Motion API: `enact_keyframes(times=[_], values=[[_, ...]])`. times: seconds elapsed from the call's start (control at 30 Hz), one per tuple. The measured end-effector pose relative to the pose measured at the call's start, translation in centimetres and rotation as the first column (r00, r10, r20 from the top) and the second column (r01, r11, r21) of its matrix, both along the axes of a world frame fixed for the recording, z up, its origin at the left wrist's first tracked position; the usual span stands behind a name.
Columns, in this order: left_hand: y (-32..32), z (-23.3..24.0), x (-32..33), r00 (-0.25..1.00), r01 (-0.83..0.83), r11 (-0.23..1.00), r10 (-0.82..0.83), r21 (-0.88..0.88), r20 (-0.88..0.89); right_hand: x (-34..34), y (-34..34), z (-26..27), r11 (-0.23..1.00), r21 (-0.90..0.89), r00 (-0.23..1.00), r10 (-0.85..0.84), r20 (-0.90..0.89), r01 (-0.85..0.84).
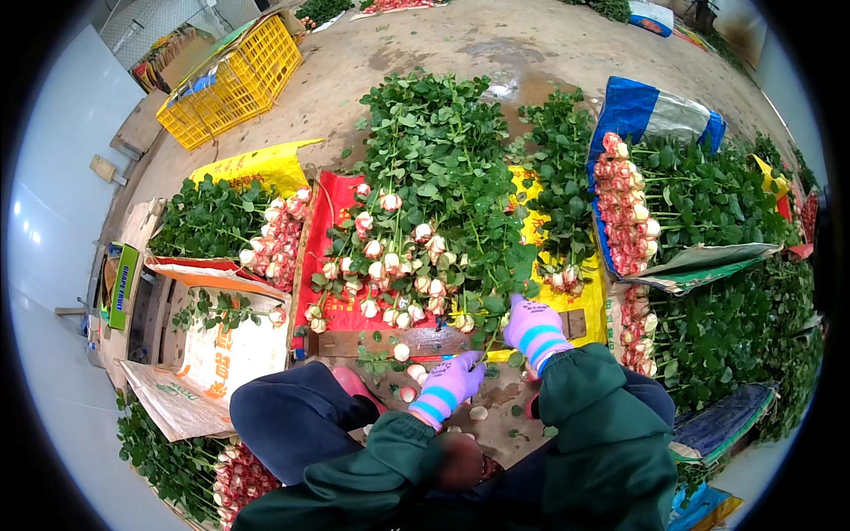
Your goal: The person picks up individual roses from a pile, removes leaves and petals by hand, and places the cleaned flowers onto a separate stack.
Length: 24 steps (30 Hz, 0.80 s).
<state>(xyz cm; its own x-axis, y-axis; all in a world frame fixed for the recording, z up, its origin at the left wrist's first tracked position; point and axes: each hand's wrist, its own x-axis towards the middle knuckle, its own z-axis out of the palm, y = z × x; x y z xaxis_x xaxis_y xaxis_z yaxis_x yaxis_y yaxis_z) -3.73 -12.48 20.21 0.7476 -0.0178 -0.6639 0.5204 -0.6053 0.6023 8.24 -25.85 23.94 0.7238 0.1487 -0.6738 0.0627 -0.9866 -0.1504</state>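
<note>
My left hand (451, 381), in a lilac knitted glove with blue stripes, pinches the end of a green stem (491, 342) above the floor. My right hand (534, 328), gloved alike, is up and to the right, against the leaves along that stem; its fingertips are partly hidden, so its grip is unclear. Ahead of both hands lies a large heap of cut roses (431, 146), their white-and-pink heads (392, 262) towards me, on a red sheet (335, 199). A smaller rose bunch (564, 192) rests on a yellow sheet (588, 305) to the right.
Stacked rose bundles wrapped in sheets (704, 192) stand at right, others (219, 219) at left. A single rose (277, 316) lies on a white printed sack (232, 355). A yellow plastic crate (232, 83) sits far left. Petals (478, 413) litter the concrete floor between my feet.
</note>
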Motion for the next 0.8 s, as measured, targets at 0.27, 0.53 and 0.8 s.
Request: enact_keyframes(times=[0.27, 0.53, 0.8], values=[[0.8, -5.4, -1.8, 0.976, -0.063, 0.998, 0.057, 0.025, 0.212, 0.5, -0.4, 3.2, 0.542, 0.763, 0.932, -0.131, -0.337, 0.352], [-4.6, 1.8, 0.1, 0.971, -0.233, 0.881, 0.234, -0.412, -0.050, -0.2, 4.3, 4.0, -0.033, 0.940, 0.907, -0.250, -0.338, 0.341], [-3.1, -2.5, -7.2, 0.815, -0.280, 0.598, 0.562, -0.752, 0.144, -4.1, 7.5, 10.0, -0.069, 0.935, 0.937, 0.046, -0.345, 0.348]])
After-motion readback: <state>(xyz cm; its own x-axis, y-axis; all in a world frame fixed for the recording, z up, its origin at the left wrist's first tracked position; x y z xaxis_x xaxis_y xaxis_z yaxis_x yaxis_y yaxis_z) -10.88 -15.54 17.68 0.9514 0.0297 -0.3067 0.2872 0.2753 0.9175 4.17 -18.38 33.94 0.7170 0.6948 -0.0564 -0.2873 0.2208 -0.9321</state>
